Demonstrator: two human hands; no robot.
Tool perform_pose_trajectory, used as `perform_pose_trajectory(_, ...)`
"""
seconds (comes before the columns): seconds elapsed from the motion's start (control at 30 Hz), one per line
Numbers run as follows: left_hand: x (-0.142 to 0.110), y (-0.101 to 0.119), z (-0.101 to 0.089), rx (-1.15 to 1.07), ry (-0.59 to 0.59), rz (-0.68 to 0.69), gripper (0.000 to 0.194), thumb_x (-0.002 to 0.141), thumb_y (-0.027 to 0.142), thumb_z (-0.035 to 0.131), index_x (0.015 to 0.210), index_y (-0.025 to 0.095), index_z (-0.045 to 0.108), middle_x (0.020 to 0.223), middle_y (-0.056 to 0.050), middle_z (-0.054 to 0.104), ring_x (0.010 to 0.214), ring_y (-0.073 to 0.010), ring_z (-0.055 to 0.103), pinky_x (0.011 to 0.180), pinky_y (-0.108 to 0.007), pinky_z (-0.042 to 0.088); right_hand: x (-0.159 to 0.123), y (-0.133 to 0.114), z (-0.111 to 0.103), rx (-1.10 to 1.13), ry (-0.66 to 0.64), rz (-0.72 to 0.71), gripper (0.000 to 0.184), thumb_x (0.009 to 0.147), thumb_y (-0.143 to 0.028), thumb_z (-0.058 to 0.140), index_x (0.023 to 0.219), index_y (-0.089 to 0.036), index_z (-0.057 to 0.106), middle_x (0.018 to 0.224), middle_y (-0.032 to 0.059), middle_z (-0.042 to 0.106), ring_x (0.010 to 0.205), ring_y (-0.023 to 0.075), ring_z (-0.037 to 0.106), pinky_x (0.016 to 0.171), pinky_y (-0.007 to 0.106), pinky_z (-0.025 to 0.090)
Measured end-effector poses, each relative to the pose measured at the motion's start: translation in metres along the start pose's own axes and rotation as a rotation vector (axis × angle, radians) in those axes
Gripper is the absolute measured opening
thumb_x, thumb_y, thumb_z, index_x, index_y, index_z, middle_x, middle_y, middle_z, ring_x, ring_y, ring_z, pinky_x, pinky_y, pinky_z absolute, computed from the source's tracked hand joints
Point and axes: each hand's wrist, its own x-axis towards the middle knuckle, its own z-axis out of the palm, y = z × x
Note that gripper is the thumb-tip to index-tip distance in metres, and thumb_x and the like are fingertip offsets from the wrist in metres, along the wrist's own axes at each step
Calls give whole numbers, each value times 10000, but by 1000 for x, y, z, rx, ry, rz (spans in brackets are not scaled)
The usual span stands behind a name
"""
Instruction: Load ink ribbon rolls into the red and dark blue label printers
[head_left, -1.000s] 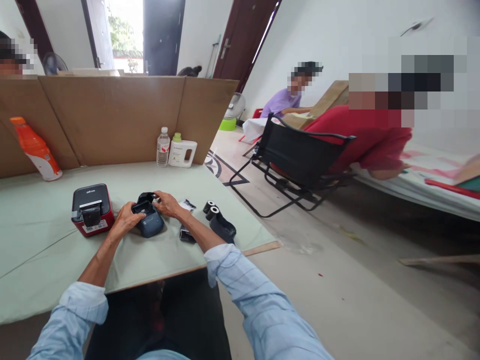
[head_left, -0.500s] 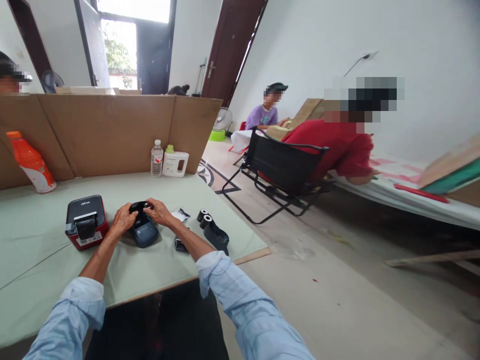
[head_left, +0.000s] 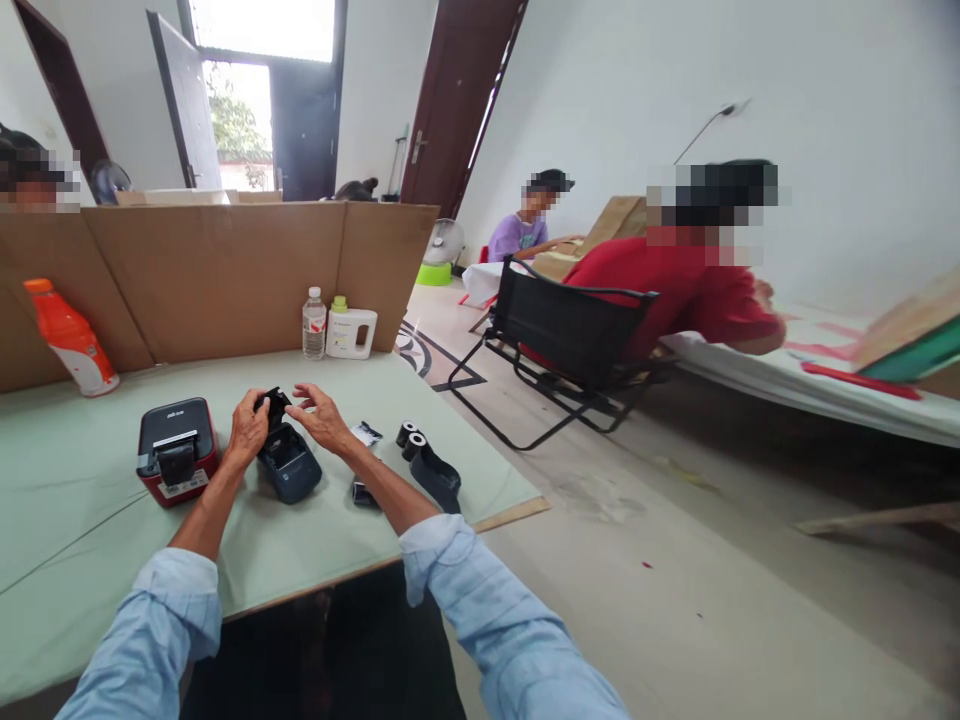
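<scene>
One orange bottle opens the line-up, well left of the left hand's grip, and next comes the red-and-black machine, right beside that wrist. Here's the left hand itself, clasping the left edge of the raised lid. And there's the change! Half a second ago both hands were on that lid; now the right one has loosened, so the left appears to be steadying it alone, and the bay below shows plainly. The dark blue device sits on the green-covered tabletop, between the two hands and nearer the wearer than the left grip: rounded body, small pale mark up front, hollow dark inside, lid tipped up at the far end. Over to the right hand, fingers loose and spread, clasping nothing; whether a fingertip brushes the lid, it's too small to tell. Just right of it lies a little packet, then dark rolls with white ends, and a curved black piece finishes the row.
</scene>
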Motion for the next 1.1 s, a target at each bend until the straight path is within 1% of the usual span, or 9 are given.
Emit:
perform_pose_trajectory(0.1,4,-8,0,-46,69,-62,190,917,306,521,1024,221,653,1045,-60,732,1038,-237,675,946,-353,540,-7,0,0,39,-2,29,594,881,-443,735,1403,-211,572,1367,147,655,1044,220,682,869,356,586)
perform_pose_trajectory(0.2,5,-16,2,-96,98,-124,198,909,318,522,1048,219,623,1016,-61,720,1012,-237,683,890,-358,566,-13,3,3,65,-44,67,528,861,-421,757,1325,-197,643,1284,135,701,1000,223,695,875,369,586)
perform_pose_trajectory(0.3,4,-20,3,-151,69,-150,223,901,356,537,1053,208,605,994,-60,717,956,-226,698,838,-354,586,-14,6,8,87,-74,113,430,847,-393,753,1224,-191,702,1185,115,734,955,226,698,841,362,576)
perform_pose_trajectory(0.4,2,-20,3,-197,28,-148,263,883,424,590,1037,210,601,1000,-56,720,938,-218,704,832,-352,593,-11,9,12,128,-102,141,315,836,-377,731,1083,-182,740,1034,66,753,914,216,691,812,330,554)
perform_pose_trajectory(0.5,-1,-18,1,-230,-9,-141,291,871,457,613,1031,214,601,995,-47,713,925,-212,700,826,-343,592,-7,12,17,184,-123,163,229,809,-363,712,937,-176,742,851,4,731,823,187,661,758,292,521)
perform_pose_trajectory(0.6,-4,-15,0,-253,-43,-134,272,869,427,601,1028,206,614,973,-34,700,901,-197,684,825,-325,582,-2,14,23,241,-97,191,210,789,-371,693,854,-173,719,763,-23,693,747,162,619,707,269,484)
perform_pose_trajectory(0.8,-9,-9,-3,-244,-62,-131,276,828,385,665,1024,191,661,966,-23,707,929,-194,666,891,-323,551,3,14,34,349,20,233,264,776,-428,705,886,-189,679,780,-25,692,765,154,619,704,251,487)
perform_pose_trajectory(0.97,-30,-18,-13,-174,-49,-205,420,731,373,762,1091,175,672,967,-47,722,932,-236,678,884,-369,540,-3,16,38,387,89,301,284,867,-500,627,851,-218,606,820,-1,705,735,154,660,642,249,498)
perform_pose_trajectory(1.1,-47,-27,-19,-128,-59,-240,414,658,362,793,1014,172,700,924,-48,732,916,-258,672,861,-374,531,-5,18,42,379,86,326,174,877,-377,625,956,-222,630,826,3,715,717,157,677,675,280,536)
